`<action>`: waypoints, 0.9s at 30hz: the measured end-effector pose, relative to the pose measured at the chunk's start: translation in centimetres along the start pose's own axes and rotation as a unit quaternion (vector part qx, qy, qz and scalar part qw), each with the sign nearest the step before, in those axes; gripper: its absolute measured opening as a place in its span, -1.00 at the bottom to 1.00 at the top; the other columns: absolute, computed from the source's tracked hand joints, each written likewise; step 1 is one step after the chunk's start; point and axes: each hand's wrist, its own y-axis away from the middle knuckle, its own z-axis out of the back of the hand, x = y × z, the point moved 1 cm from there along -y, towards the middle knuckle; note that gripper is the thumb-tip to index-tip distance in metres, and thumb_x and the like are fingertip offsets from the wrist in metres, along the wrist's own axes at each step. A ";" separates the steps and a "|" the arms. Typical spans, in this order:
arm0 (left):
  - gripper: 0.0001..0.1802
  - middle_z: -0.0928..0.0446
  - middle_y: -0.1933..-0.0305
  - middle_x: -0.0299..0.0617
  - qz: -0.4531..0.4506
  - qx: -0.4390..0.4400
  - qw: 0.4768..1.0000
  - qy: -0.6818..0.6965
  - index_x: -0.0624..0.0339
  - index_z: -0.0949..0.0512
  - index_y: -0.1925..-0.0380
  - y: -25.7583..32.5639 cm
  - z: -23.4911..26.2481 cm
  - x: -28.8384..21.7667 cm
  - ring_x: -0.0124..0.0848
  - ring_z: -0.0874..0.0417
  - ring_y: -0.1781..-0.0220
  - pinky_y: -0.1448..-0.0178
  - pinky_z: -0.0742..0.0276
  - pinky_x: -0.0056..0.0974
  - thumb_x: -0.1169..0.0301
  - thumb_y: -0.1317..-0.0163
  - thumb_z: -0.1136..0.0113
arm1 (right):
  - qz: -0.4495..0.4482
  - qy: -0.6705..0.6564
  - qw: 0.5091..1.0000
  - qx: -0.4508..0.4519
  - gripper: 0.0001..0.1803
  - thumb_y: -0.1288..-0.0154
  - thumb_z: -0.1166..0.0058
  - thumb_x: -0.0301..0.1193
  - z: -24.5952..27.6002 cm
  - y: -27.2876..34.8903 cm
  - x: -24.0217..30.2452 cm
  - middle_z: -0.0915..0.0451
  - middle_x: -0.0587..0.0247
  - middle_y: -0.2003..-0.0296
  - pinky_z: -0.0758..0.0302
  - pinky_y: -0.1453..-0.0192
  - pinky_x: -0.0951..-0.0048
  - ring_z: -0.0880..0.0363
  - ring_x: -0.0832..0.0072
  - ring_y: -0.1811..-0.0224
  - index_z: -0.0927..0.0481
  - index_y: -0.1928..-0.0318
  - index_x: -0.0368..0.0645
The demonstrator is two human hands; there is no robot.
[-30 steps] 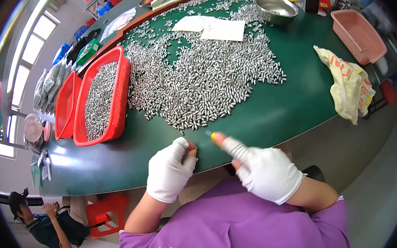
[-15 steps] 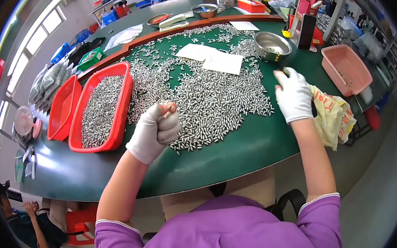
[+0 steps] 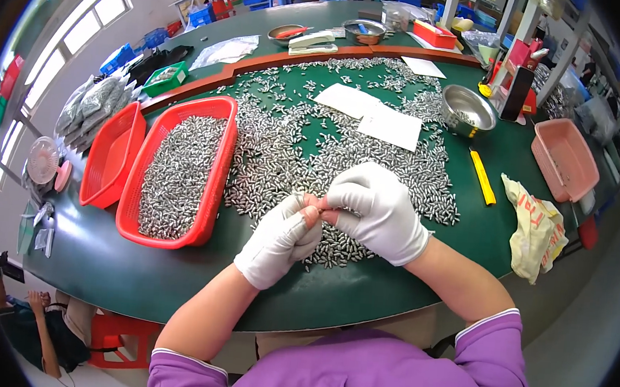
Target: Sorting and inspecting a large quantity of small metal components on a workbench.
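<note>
My two white-gloved hands meet over the near edge of a spread of small silver metal parts (image 3: pixel 370 158), bare fingertips pressed together. My left hand (image 3: pixel 283 238) is closed in a pinch, its thumb on top. My right hand (image 3: pixel 381 209) pinches against it from the right. Whatever lies between the fingertips is hidden now; half a second ago a small silver metal part showed in the left fingers. White paper sheets (image 3: pixel 394 126) lie on the spread beyond my hands. A slim yellow tool (image 3: pixel 482 178) rests on the green table right of the parts.
Left of my hands a red basket (image 3: pixel 227 162) holds more metal parts, beside another red tray (image 3: pixel 115 155). A steel bowl (image 3: pixel 467 104), a pink basket (image 3: pixel 564 157) and a yellow plastic bag (image 3: pixel 534 231) are at right. A brown wooden strip (image 3: pixel 276 61) borders the spread.
My right hand has come from beside the steel bowl to meet my left, uncovering the yellow tool on the table. The view has shifted, so the table appears farther right and lower.
</note>
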 end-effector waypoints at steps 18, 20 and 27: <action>-0.71 -0.24 0.56 -0.45 0.024 -0.025 0.999 -0.018 0.13 -0.38 0.16 0.0 0.3 0.6 -0.66 -0.07 0.65 0.56 0.04 -0.50 0.14 -0.40 -0.01 | -0.059 0.166 0.983 0.047 -0.80 -0.01 -0.24 -0.48 1.1 0.2 -1.6 -0.60 0.26 0.30 -0.50 0.09 0.29 -0.56 0.26 0.21 -0.64 0.27 -0.10; -0.71 -0.26 0.55 -0.45 0.014 -0.043 0.998 -0.032 0.13 -0.38 0.16 0.0 0.3 0.5 -0.67 -0.07 0.66 0.56 0.03 -0.51 0.14 -0.40 0.01 | -0.073 0.235 0.961 0.126 -0.79 -0.03 -0.23 -0.40 1.5 0.6 -2.3 -0.58 0.27 0.31 -0.49 0.09 0.26 -0.55 0.26 0.21 -0.64 0.26 -0.08; -0.70 -0.34 0.48 -0.43 0.009 -0.046 0.998 -0.046 0.13 -0.40 0.14 -0.1 0.2 0.7 -0.68 -0.10 0.64 0.54 -0.01 -0.53 0.12 -0.41 0.02 | -0.112 0.275 0.938 0.181 -0.88 -0.04 -0.20 -0.33 0.4 1.9 -3.4 -0.52 0.28 0.43 -0.48 0.17 0.25 -0.54 0.27 0.28 -0.58 0.38 -0.02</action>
